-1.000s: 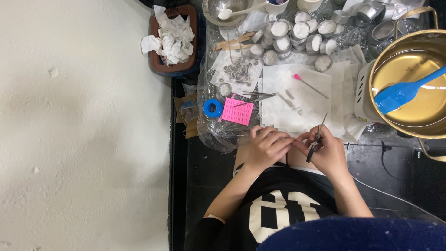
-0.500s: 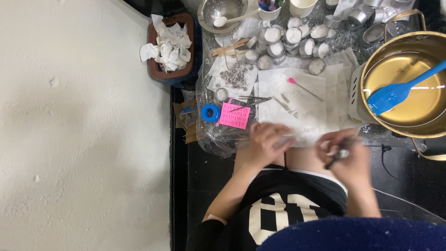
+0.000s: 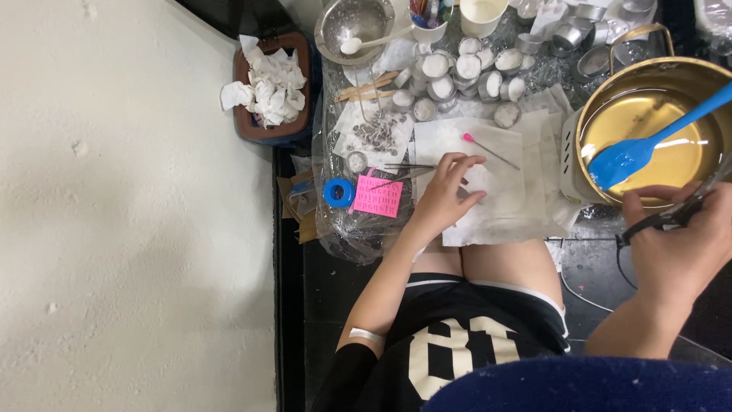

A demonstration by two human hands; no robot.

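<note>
Tweezers in my right hand, left on the paper

My right hand (image 3: 679, 252) is clenched around dark tweezers (image 3: 663, 217) at the rim of the brass pot (image 3: 587, 126), where a blue spatula (image 3: 648, 145) lies. My left hand (image 3: 446, 194) rests loosely open on white paper (image 3: 499, 217), near a pink card (image 3: 377, 197) and blue tape roll (image 3: 338, 192).

Bare white paper sheets (image 3: 499, 194) give open room between the left hand (image 3: 441, 200) and the brass-coloured round pot (image 3: 656, 130). Beyond them, a cluster of small round metal cups (image 3: 465, 76) crowds the bench. A blue silicone spatula (image 3: 648, 145) slants across the pot's mouth, just beside the right hand (image 3: 679, 248).
</note>
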